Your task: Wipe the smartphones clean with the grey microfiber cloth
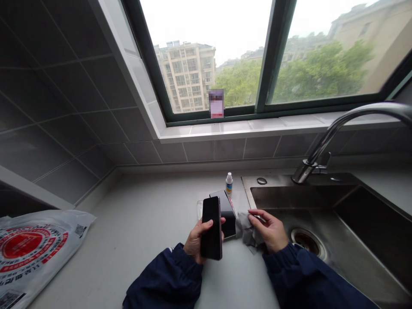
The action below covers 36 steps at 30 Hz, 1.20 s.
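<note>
A black smartphone (211, 231) is held upright in my left hand (195, 240), its dark screen facing me and my thumb on the edge of the glass. My right hand (272, 229) pinches a grey cloth (249, 231) just to the right of the phone. Behind the phone, a dark flat box or case (229, 216) rests on the counter, partly hidden by the phone and the cloth. A small white-capped bottle (228, 183) with a blue and yellow label stands beyond it. Something clear (199, 209) peeks out left of the phone.
A steel sink (354, 257) with a drain (308, 242) and a curved faucet (322, 141) lies to the right. A printed plastic bag (35, 249) sits on the white counter (106, 240) at left. Ahead are a tiled wall and a window (206, 51).
</note>
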{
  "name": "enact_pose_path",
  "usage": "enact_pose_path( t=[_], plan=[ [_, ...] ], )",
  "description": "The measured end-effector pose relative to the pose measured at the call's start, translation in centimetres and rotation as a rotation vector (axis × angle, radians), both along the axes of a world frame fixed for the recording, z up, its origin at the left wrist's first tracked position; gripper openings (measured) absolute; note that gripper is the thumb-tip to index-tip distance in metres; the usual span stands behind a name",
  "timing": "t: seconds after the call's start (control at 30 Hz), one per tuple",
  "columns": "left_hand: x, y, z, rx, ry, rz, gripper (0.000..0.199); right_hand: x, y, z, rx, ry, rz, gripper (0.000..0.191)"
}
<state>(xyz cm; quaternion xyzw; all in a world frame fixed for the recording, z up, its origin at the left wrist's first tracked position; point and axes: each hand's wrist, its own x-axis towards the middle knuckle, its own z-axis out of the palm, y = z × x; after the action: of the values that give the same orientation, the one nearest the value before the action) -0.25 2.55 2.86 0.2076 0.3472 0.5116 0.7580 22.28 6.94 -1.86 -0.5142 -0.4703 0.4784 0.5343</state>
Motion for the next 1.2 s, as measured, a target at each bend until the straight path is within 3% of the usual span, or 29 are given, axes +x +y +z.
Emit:
enact_pose_path(
  t=[0.2, 0.43, 0.63, 1.03, 1.2],
  plan=[
    [0.5, -0.4, -0.4, 0.119, 0.03, -0.207, 0.055, -0.1, 0.0, 0.5, -0.036, 0.06, 0.062, 0.044],
    [0.5, -0.9, -2.1, 0.09, 0.072, -0.269, 0.04, -0.4, -0.5, 1.6, -0.014, 0.122, 0.18, 0.036],
    [0.8, -1.0, -2.3, 0.095, 0.074, -0.284, 0.033, -0.9, -0.7, 2.1, 0.026, 0.116, 0.229, 0.035],
    [0.6, -0.7, -2.6, 0.13, 0.057, -0.261, 0.031, -0.4, -0.6, 1.3, -0.032, 0.018, 0.192, 0.043],
    [0.5, -0.6, -2.7, 0.12, 0.032, -0.213, 0.031, -0.2, -0.8, 1.2, -0.009, -0.012, 0.264, 0.043]
  ],
)
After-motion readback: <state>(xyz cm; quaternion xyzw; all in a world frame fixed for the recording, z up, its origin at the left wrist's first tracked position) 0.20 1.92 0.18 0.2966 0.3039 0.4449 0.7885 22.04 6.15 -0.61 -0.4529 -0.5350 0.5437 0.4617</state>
